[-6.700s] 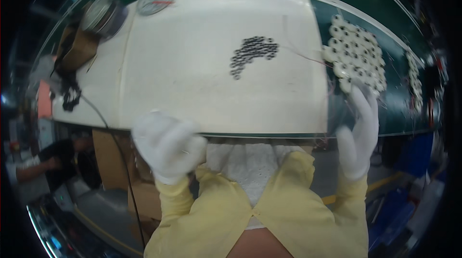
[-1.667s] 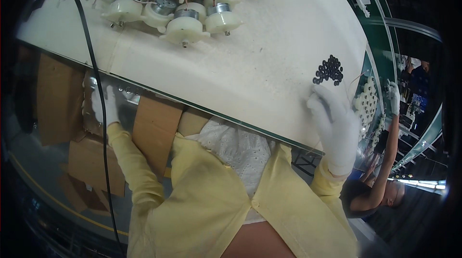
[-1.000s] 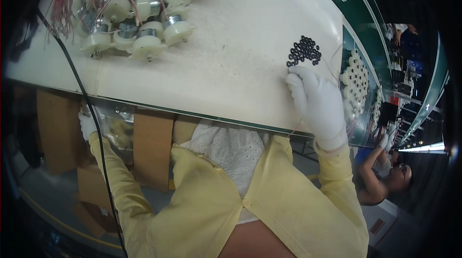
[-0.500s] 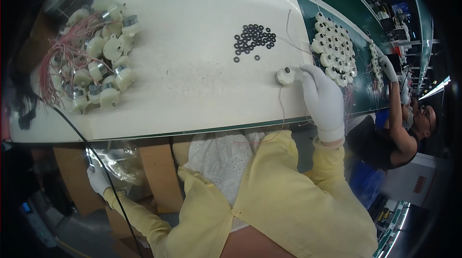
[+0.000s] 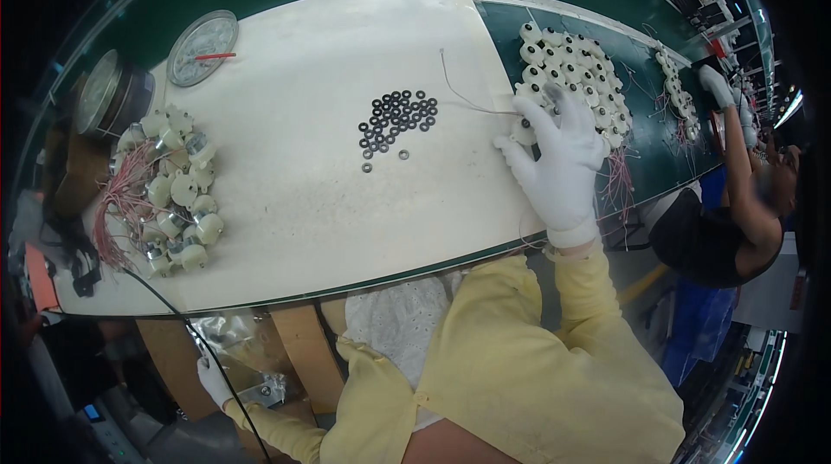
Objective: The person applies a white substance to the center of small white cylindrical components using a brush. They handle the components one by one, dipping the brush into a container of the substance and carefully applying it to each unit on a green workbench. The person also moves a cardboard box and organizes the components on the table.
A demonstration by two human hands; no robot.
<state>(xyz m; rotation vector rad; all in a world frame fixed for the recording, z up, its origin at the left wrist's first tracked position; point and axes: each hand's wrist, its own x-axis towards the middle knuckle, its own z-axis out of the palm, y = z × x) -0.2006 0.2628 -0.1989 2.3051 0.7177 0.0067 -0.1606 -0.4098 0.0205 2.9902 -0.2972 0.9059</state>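
Note:
My right hand, in a white glove, reaches to the left edge of a group of small white motors with black centres. Its thumb and index finger close round a single white motor, partly hidden by the fingers, with a thin wire trailing left. Small black rings lie loose in mid-table. Down at the lower left, my gloved left hand is beside an open cardboard box holding a clear plastic bag. Its fingers look curled; what they grip is too small to make out.
Motors with metal bodies and pink wires are heaped at the table's left. Behind them lies a round clear lid with a red stick. A black cable hangs over the front edge. A co-worker sits at the right.
The view has shifted, so the table sits lower. My right hand has moved onto the single motor, which now lies up against the right-hand group. My left hand stays by the box.

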